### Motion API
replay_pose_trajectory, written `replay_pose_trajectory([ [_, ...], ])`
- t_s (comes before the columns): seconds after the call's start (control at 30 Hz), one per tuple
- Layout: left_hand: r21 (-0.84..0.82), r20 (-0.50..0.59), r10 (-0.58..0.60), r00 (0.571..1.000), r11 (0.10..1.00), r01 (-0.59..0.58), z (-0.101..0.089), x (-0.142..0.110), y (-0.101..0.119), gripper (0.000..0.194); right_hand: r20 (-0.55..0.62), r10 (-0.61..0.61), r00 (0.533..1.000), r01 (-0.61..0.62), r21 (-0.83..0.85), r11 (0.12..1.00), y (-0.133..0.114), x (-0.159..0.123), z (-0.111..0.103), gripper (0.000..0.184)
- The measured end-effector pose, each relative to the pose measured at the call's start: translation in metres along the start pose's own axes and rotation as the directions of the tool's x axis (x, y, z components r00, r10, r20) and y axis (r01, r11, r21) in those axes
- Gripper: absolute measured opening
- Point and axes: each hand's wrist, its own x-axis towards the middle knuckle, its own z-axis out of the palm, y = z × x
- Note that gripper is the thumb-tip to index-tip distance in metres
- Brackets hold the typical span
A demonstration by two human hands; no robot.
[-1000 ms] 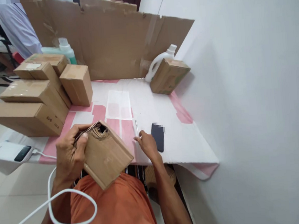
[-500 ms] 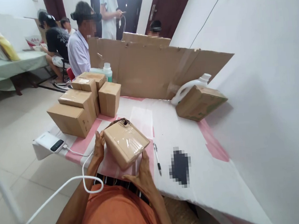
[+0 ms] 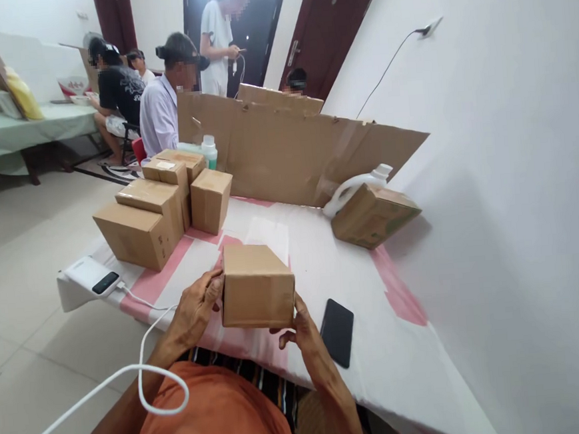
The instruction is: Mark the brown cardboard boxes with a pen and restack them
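Observation:
A small brown cardboard box [image 3: 259, 296] is held between my two hands over the near part of the table. My left hand [image 3: 196, 308] presses on its left side, thumb near the front edge. On the lower right corner, my right hand [image 3: 298, 330] grips the box with some fingers curled beneath it. The box's plain top and front face me; its underside is hidden. A black smartphone [image 3: 337, 332] lies just right of my right hand.
Several closed cardboard boxes [image 3: 138, 232] stand at the table's left. A white power bank [image 3: 89, 275] with a white cable [image 3: 131, 368] lies before them. A tilted carton [image 3: 375, 215] leans by a white jug [image 3: 354, 186] at the right. A cardboard partition [image 3: 269, 148] runs behind, people beyond it.
The box has been turned, so the taped face with a dark hole no longer shows and plain faces do. Both hands have shifted right with it. The pen is out of sight.

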Motion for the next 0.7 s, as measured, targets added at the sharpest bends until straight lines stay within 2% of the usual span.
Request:
replay_pose_trajectory([
  [0.13,0.015,-0.071,0.083,0.994,0.997,-0.082,0.001,0.004,0.012,0.073,0.042,0.033,0.999,-0.036,0.062,0.997,-0.019,0.0,-0.006,0.081],
  [0.3,-0.061,-0.15,0.103,0.983,0.992,-0.113,0.017,0.028,0.006,0.074,-0.114,-0.103,0.988,0.111,0.069,0.991,-0.031,0.032,-0.007,0.071],
  [0.4,-0.064,-0.236,0.077,0.969,0.993,-0.094,0.037,0.047,-0.008,0.073,-0.12,-0.11,0.987,0.12,0.076,0.99,-0.017,0.064,0.005,0.072],
  [0.53,-0.116,-0.245,0.025,0.969,0.992,-0.055,0.066,0.061,-0.026,0.078,-0.031,-0.006,0.999,0.008,0.06,0.998,0.017,0.09,0.03,0.075],
  [0.63,-0.119,-0.271,0.047,0.961,0.99,-0.082,0.082,0.056,-0.03,0.079,-0.048,0.015,0.999,-0.012,0.057,0.998,0.036,0.097,0.041,0.076],
  [0.7,-0.115,-0.312,0.044,0.949,0.99,-0.083,0.089,0.045,-0.029,0.08,-0.063,0.007,0.998,-0.002,0.081,0.997,0.038,0.103,0.045,0.075],
])
